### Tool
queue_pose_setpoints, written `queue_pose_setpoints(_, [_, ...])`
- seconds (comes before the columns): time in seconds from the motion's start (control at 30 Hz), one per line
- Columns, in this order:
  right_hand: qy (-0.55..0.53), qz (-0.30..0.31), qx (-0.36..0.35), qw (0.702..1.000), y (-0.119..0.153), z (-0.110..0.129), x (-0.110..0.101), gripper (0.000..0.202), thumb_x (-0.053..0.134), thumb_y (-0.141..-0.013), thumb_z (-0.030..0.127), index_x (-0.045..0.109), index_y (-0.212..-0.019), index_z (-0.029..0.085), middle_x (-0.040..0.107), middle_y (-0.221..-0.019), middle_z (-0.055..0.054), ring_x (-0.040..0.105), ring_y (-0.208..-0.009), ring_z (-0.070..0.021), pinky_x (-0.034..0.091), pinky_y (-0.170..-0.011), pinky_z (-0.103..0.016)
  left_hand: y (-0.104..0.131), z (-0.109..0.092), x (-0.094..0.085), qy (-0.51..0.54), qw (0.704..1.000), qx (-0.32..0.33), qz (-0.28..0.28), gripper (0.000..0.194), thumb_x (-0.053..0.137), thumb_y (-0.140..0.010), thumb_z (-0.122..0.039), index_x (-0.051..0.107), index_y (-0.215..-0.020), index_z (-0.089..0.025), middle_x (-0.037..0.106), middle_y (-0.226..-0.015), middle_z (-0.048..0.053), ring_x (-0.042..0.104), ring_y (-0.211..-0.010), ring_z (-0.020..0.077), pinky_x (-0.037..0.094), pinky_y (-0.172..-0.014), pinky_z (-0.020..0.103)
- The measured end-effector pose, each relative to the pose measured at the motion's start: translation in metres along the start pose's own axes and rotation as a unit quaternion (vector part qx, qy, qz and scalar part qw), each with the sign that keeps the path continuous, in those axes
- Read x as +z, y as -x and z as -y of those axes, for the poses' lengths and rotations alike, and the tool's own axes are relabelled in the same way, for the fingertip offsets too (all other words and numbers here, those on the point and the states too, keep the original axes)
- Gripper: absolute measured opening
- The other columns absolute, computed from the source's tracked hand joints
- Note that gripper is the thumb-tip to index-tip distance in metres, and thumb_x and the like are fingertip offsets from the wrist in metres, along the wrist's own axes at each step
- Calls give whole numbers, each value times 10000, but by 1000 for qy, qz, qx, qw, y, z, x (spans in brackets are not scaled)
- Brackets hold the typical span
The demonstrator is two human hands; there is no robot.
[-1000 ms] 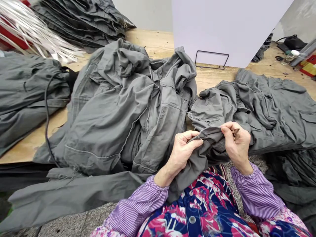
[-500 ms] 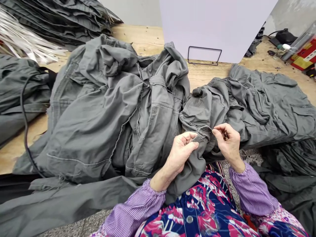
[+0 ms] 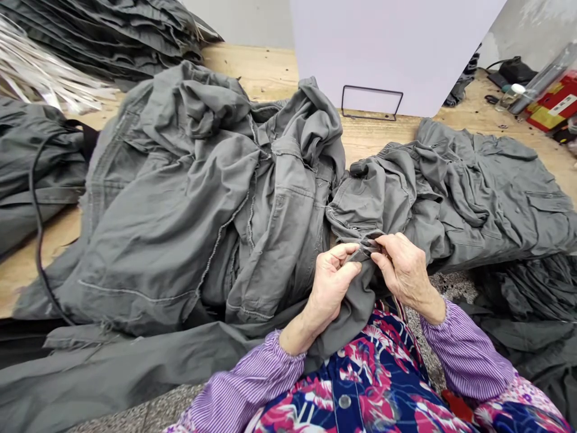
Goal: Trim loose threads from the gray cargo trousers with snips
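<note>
My left hand (image 3: pixel 331 278) is closed, thumb and index finger pinching an edge of a grey garment (image 3: pixel 356 313) that hangs over the table's front edge. Close by on the right, my right hand (image 3: pixel 404 267) is closed too. What look like small dark thread snips (image 3: pixel 370 243) show at its fingertips, mostly covered by the fingers. Their tips touch or nearly touch the pinched cloth, beside a seam with loose threads. A pocket opening with a zip lies just behind the hands.
A big heap of grey garments (image 3: pixel 180 204) covers the table to the left, and folded grey trousers (image 3: pixel 509 186) lie right. Behind stand a white board (image 3: pixel 396 54) and a black wire frame (image 3: pixel 372 102). White strips (image 3: pixel 49 66) and stacked cloth (image 3: pixel 103 36) fill the back left.
My right hand has moved left and turned palm-down, bringing its fingertips up against the left hand's fingers. The left hand keeps its pinch in almost the same place.
</note>
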State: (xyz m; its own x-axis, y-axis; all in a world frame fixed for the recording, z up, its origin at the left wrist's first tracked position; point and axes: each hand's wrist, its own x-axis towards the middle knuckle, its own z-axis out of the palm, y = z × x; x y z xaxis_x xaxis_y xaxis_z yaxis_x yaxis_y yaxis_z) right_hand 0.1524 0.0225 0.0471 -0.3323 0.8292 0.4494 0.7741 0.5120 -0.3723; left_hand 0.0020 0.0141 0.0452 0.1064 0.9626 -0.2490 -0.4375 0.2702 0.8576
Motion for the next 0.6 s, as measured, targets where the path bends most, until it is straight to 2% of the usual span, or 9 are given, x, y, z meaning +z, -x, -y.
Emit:
queue_pose_setpoints(0.2, [14, 7, -31, 999, -4, -4, 0, 140, 457, -895, 241, 557, -814, 185, 574, -704, -27, 472, -643, -163, 354, -598, -282, 1, 0, 2, -18, 1000, -9, -16, 209, 620, -591, -90, 686, -776, -163, 675, -739, -14, 574, -687, 108, 440, -688, 214])
queue_pose_setpoints(0.33, [-2, -3, -38, 999, -3, -2, -6, 116, 448, -897, 234, 544, -872, 174, 577, -744, -40, 480, -675, -163, 380, -627, -284, 1, -3, 1, 9, 999, -39, -23, 191, 634, -573, -102, 655, -758, -145, 656, -713, -10, 538, -627, 91, 423, -647, 211])
queue_pose_setpoints(0.47, [60, 6, -81, 995, 0, 2, -11, 129, 476, -882, 253, 546, -919, 151, 562, -734, -56, 448, -675, -179, 377, -631, -307, 1, -5, 1, 26, 998, -47, -22, 153, 647, -571, -114, 607, -717, -135, 621, -665, -20, 502, -592, 73, 395, -605, 190])
queue_pose_setpoints(0.6, [96, 21, -94, 991, 2, 3, -10, 130, 473, -884, 256, 556, -904, 157, 574, -749, -65, 457, -695, -188, 371, -629, -312, 2, -5, 1, 25, 999, -41, -12, 130, 646, -574, -117, 588, -689, -133, 595, -637, -27, 476, -576, 64, 381, -591, 181])
